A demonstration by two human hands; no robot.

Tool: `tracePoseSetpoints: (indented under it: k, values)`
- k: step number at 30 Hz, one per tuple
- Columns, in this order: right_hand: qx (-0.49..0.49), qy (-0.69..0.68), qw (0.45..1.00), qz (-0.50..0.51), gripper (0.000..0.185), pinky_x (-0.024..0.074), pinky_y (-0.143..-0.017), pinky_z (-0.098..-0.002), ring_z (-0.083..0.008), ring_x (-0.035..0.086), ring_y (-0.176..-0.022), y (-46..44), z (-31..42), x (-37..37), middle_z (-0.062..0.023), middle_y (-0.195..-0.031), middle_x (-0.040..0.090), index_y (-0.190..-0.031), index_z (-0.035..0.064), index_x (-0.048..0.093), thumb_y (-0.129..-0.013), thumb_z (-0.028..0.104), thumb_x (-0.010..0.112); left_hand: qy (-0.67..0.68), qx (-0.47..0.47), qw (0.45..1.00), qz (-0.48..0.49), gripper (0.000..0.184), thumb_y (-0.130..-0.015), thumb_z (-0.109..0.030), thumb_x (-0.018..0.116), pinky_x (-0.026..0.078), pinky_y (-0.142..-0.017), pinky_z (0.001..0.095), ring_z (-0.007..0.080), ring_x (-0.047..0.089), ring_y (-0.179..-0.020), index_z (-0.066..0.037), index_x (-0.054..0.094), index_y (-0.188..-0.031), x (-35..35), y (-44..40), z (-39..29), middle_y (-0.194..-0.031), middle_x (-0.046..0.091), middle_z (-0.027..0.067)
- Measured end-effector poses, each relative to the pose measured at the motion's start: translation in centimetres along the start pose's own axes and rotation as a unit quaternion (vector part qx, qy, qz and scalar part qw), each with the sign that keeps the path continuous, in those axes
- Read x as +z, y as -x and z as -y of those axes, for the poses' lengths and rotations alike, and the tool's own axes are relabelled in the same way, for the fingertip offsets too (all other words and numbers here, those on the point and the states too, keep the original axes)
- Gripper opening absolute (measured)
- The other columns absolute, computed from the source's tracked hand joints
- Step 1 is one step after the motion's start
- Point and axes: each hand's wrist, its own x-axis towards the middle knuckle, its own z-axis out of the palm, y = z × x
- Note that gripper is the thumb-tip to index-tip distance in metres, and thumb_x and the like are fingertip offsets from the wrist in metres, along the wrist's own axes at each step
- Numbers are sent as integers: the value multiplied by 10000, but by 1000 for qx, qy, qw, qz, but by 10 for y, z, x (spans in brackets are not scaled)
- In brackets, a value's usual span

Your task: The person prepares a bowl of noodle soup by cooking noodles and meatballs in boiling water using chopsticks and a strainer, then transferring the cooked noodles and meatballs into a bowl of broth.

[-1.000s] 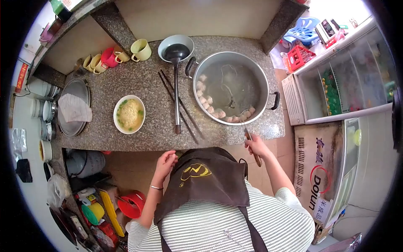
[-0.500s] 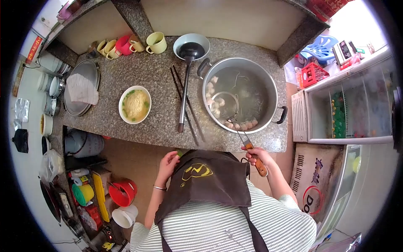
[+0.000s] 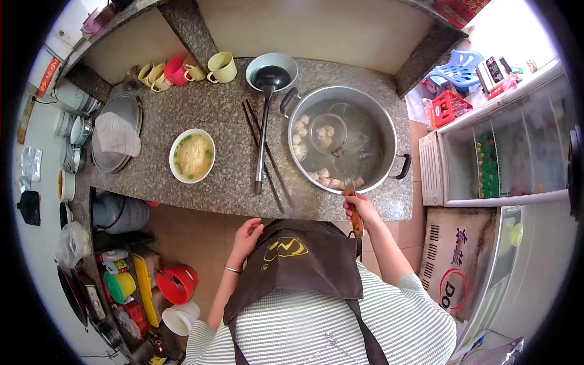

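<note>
My right hand (image 3: 361, 210) is closed around the wooden handle (image 3: 354, 224) of a wire strainer (image 3: 328, 115). The strainer's round head lies in the cloudy liquid of a big aluminium pot (image 3: 398, 135), with several pale meatballs (image 3: 325, 136) inside its ring. More meatballs sit along the pot's left wall and near edge. Beside the apron (image 3: 286, 255), below the counter edge, my left hand (image 3: 246, 236) hangs with loosely bent fingers and nothing visible in it.
On the granite counter (image 3: 234, 155) are a noodle bowl (image 3: 193, 156), long dark chopsticks (image 3: 267, 155), and a black ladle (image 3: 264, 140) resting in a blue-grey bowl (image 3: 291, 62). Several mugs (image 3: 221, 67) line the back. Round lids (image 3: 115, 134) lie left; a glass-doored fridge (image 3: 505, 146) stands right.
The strainer head has moved away from me, deeper into the pot, and now has meatballs in it. My right hand has moved forward to the pot's near rim. My left hand stays low.
</note>
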Motion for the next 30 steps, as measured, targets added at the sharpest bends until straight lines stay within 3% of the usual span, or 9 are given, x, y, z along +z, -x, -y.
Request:
tracePoseSetpoints:
  k: [1, 8, 13, 15, 23, 25, 30]
  values:
    - [-5, -10, 1000, 2, 186, 410, -448, -288, -140, 464, -491, -8, 0, 4, -56, -668, 507, -1007, 16, 484, -863, 131, 506, -3, 1, 1000, 1, 295, -855, -147, 599, 479, -709, 246, 107, 573, -789, -25, 544, -1117, 0, 0, 1, -903, 613, 56]
    - [2, -61, 998, 31, 135, 412, -454, -293, -143, 469, -498, -39, -3, 26, -54, -668, 499, -913, 21, 475, -871, 144, 512, -13, -8, 1000, -20, 293, -854, -147, 599, 481, -709, 251, 112, 577, -791, -23, 546, -1113, -3, 10, -2, -894, 616, 60]
    - [27, -75, 995, 66, 251, 395, -462, -258, -119, 444, -503, -35, 5, 24, -42, -679, 482, -1079, -21, 465, -874, 122, 490, 0, -4, 999, -33, 292, -853, -142, 598, 482, -707, 254, 116, 585, -796, -18, 543, -1111, -4, 16, 6, -895, 626, 68]
    - [67, -181, 971, 143, 321, 377, -468, -228, -92, 419, -507, -39, 5, 19, -23, -692, 467, -1159, -36, 444, -883, 127, 466, -6, -4, 999, -39, 292, -853, -141, 597, 481, -710, 254, 117, 586, -797, -17, 543, -1111, -5, 17, 7, -899, 626, 70]
    - [27, -224, 966, 126, 323, 380, -473, -213, -79, 414, -505, -35, 11, 19, -19, -706, 477, -1155, -40, 448, -884, 135, 464, 6, 5, 999, -47, 275, -852, -141, 599, 480, -715, 249, 115, 583, -797, -24, 553, -1097, -2, 16, 3, -896, 626, 62]
    - [11, -195, 980, 46, 226, 404, -460, -240, -104, 442, -500, -43, 15, 26, -40, -677, 490, -1025, -38, 489, -873, 130, 486, -12, -2, 999, -44, 271, -850, -143, 603, 477, -713, 247, 111, 579, -792, -28, 558, -1092, -2, 14, 1, -885, 624, 59]
    - [-12, -128, 991, 48, 108, 434, -458, -288, -148, 474, -493, -71, 25, 43, -57, -613, 486, -800, 17, 461, -850, 97, 512, -54, 5, 998, -29, 278, -846, -156, 610, 474, -708, 245, 108, 576, -780, -31, 562, -1090, -1, 11, -4, -878, 623, 55]
